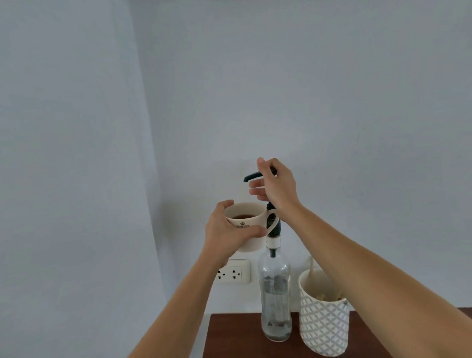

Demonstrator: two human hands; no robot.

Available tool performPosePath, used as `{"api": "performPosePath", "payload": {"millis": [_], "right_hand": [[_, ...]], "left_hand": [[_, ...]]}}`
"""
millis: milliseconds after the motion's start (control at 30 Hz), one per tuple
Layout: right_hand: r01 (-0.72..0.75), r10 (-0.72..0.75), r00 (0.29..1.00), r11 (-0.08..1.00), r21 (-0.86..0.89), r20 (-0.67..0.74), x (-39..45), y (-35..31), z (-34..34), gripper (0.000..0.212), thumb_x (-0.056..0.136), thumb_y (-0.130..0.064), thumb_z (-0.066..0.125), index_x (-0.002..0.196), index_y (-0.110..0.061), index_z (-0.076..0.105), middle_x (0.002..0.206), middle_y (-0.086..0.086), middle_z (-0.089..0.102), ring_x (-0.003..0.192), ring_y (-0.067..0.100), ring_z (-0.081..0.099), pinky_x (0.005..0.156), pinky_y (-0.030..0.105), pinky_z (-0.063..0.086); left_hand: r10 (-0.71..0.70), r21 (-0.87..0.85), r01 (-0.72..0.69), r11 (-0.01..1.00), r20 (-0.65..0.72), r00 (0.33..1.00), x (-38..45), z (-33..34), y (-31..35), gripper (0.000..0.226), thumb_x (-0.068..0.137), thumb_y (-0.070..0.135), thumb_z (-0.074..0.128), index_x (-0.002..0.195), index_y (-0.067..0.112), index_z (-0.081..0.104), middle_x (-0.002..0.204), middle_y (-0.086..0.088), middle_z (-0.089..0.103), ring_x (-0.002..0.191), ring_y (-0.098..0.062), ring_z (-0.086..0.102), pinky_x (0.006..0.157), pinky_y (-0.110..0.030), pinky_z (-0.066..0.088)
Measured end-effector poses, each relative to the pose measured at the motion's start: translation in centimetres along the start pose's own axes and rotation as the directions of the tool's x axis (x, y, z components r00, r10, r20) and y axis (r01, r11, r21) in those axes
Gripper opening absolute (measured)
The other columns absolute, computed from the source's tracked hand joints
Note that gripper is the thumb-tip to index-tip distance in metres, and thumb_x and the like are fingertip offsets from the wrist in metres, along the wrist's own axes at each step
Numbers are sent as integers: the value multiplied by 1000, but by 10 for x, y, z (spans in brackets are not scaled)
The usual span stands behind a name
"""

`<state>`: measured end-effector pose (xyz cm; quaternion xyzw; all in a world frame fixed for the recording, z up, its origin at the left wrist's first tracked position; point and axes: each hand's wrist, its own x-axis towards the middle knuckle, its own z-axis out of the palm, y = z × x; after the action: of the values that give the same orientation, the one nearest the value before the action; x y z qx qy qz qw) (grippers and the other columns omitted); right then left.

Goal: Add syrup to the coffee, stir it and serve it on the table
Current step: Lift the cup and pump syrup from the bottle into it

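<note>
- counter: carries the tall glass syrup bottle, upright, heavy, slippery.
- cup of coffee: left hand wraps its body, holding it under the spout; ceramic, breakable, spills if tilted.
- pump: right hand closed over its top, best pressed straight down.

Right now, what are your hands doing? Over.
Left hand holds coffee mug up under spout. Right hand on syrup bottle pump head. Nothing in the way.
</note>
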<state>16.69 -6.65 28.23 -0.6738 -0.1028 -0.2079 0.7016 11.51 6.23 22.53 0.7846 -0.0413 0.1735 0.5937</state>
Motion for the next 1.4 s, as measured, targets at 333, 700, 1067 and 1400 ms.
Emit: {"api": "performPosePath", "payload": {"millis": [333, 700, 1067, 1400], "right_hand": [[-2, 0, 1000, 994, 111, 21, 10, 11, 7, 14, 92, -17, 54, 79, -13, 54, 66, 17, 75, 58, 34, 75, 53, 33, 56], [16, -17, 1000, 990, 141, 5, 12, 16, 8, 19, 91, -14, 52, 73, -13, 51, 65, 20, 72, 62, 43, 75, 47, 29, 54], [54, -55, 998, 988, 148, 3, 10, 17, 9, 14, 92, -10, 50, 78, -7, 53, 67, 23, 70, 63, 44, 74, 41, 25, 53], [70, -69, 998, 989, 128, -8, 9, 18, 9, 16, 92, -10, 49, 78, -7, 53, 68, 26, 71, 62, 42, 75, 41, 25, 52]], "left_hand": [[-28, -39, 28, 999, 16, 999, 16, -2, -1, 118, 31, 37, 89, 139, 20, 46, 125, -6, 61, 109, -24, 63, 89, -38, 57], [-35, -60, 36, 998, 23, 999, 19, -1, -2, 118, 28, 38, 88, 138, 20, 47, 122, -5, 60, 107, -25, 63, 86, -36, 57], [-37, -68, 40, 997, 39, 999, 20, -2, -2, 118, 29, 36, 88, 138, 20, 46, 123, -6, 59, 108, -25, 62, 83, -34, 56], [-43, -73, 45, 996, 29, 999, 19, -1, -4, 123, 24, 42, 86, 138, 21, 47, 123, -5, 59, 108, -24, 62, 86, -36, 57]]}}
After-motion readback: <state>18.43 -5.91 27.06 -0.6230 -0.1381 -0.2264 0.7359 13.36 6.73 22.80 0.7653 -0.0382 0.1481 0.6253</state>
